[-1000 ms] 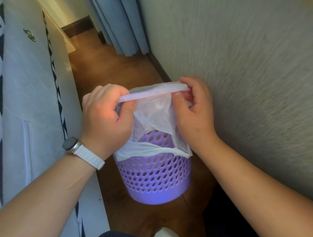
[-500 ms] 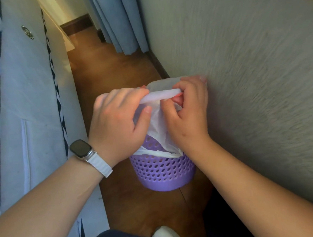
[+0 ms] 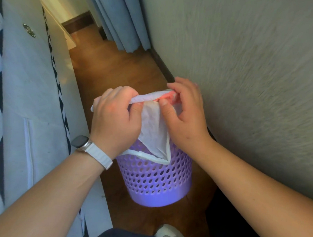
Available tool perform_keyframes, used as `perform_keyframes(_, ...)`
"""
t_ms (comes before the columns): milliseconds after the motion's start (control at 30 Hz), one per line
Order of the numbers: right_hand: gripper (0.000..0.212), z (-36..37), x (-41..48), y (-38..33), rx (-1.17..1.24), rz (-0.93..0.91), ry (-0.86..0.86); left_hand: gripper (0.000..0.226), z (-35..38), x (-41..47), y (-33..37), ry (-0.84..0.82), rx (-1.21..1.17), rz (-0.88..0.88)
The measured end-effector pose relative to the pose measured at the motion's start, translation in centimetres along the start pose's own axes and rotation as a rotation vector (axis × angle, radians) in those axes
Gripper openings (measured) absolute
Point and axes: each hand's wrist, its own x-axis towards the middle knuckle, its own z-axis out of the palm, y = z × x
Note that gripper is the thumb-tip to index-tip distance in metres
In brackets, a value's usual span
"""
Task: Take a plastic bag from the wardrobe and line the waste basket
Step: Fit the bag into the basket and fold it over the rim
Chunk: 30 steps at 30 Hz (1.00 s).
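Note:
A purple perforated waste basket (image 3: 156, 180) stands on the wooden floor between a bed and a wall. A thin white plastic bag (image 3: 153, 129) hangs above it, its lower hem draped over the basket's near rim. My left hand (image 3: 115, 120), with a white-strapped watch on the wrist, grips the bag's top edge at the left. My right hand (image 3: 184, 114) pinches the same top edge at the right. The two hands are close together, just above the basket's mouth. The basket's far rim is hidden behind the bag and hands.
A bed with a grey cover and black-and-white triangle trim (image 3: 28, 107) runs along the left. A textured wall (image 3: 250, 76) is close on the right. Blue curtains (image 3: 122, 21) hang at the far end of the narrow floor strip. A shoe (image 3: 170, 234) is below the basket.
My hands first moved closer together along the bag's top edge, and are now slightly further apart. The view shifted a little, so the basket appears lower and nearer.

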Motion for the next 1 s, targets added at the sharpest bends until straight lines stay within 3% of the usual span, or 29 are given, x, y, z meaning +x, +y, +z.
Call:
perform_keyframes(200,0.037,-0.7,0.8,1.3,0.086,0.079,0.075,0.014,0.0,0.1,-0.1,-0.010,-0.105,-0.015)
perform_keyframes(467,0.033,-1.4,1.3,1.8,0.115,0.029,0.107,0.021,0.1,0.1,-0.4,0.047,-0.147,0.063)
perform_keyframes(733,0.026,-0.6,0.9,0.1,-0.014,-0.088,0.180,0.031,-1.0,-0.1,1.1,0.018,0.006,0.166)
perform_keyframes(1000,0.027,0.5,-0.1,-1.1,0.004,-0.074,0.132,0.018,-0.7,-0.2,1.5,0.079,0.088,0.130)
